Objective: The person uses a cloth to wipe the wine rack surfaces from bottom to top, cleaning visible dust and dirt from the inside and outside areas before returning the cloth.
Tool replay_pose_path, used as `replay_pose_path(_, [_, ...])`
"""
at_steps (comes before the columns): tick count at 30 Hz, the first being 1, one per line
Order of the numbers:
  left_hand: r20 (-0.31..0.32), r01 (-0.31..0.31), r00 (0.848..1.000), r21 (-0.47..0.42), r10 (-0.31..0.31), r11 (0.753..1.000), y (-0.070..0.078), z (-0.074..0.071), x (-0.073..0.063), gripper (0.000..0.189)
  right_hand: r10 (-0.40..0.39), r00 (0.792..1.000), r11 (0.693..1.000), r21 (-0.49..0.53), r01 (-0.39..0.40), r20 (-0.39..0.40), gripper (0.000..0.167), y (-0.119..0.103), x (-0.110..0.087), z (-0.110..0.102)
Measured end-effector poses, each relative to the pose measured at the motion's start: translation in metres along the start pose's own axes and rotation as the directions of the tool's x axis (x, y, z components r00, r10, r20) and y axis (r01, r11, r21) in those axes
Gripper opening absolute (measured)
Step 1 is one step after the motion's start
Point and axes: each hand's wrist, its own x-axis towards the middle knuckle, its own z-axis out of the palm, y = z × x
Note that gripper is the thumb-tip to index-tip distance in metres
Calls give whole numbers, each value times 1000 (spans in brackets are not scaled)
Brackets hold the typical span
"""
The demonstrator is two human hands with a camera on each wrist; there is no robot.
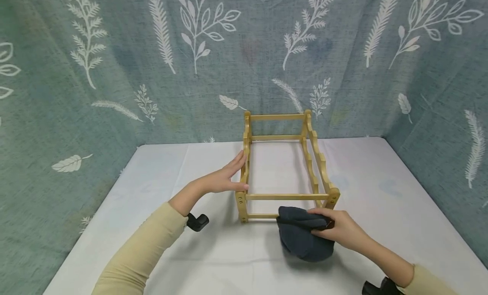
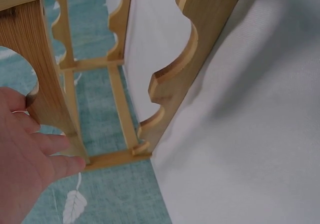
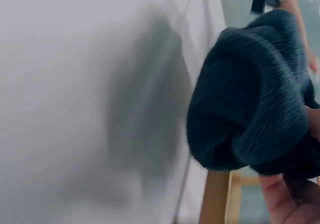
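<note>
A light wooden rack [image 1: 287, 197] with scalloped side panels stands on the white surface in the head view. My left hand [image 1: 225, 176] rests against its left side, fingers straight along the panel and thumb reaching over the top near the front post. In the left wrist view, the fingertips [image 2: 70, 166] touch the scalloped panel [image 2: 52, 91]. My right hand [image 1: 339, 229] pinches a folded dark blue cloth [image 1: 306, 240], thumb and fingers on its right edge. The cloth hangs before the rack's front right corner, overlapping the lower front bar. Its soft, bunched folds [image 3: 250, 93] fill much of the right wrist view.
The white tabletop [image 1: 213, 261] extends around the rack on all sides. Grey-green curtains [image 1: 244, 66] with white leaf prints enclose the back and both sides, and the rack's far end stands close to the back one. Black wrist straps [image 1: 197, 222] show at both wrists.
</note>
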Motion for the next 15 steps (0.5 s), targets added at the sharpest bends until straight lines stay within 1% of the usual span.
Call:
replay_pose_path(2, [-1,0,1000,2,0,1000,0,0,0,108,-3,1000,995,101,0,22,47,-4,9,14])
replay_pose_path(4, [1,0,1000,-4,0,1000,0,1,1,108,-22,999,989,148,16,42,47,-7,20,30])
replay_pose_path(5, [1,1,1000,-6,-1,1000,0,1,1,108,-30,998,989,148,23,47,46,-8,25,39])
replay_pose_path(7, [3,-2,1000,-12,2,1000,0,1,2,109,-60,997,991,124,53,54,45,-10,36,55])
replay_pose_path(10, [5,-5,1000,-18,5,1000,-1,1,3,110,-92,995,995,40,90,34,42,-11,49,72])
replay_pose_path(12, [3,-3,1000,-19,4,1000,-1,1,2,110,-104,995,995,-7,104,5,40,-11,53,77])
replay_pose_path(15, [-2,2,1000,-21,-2,1000,-2,1,1,109,-91,995,995,-50,90,-27,39,-9,53,76])
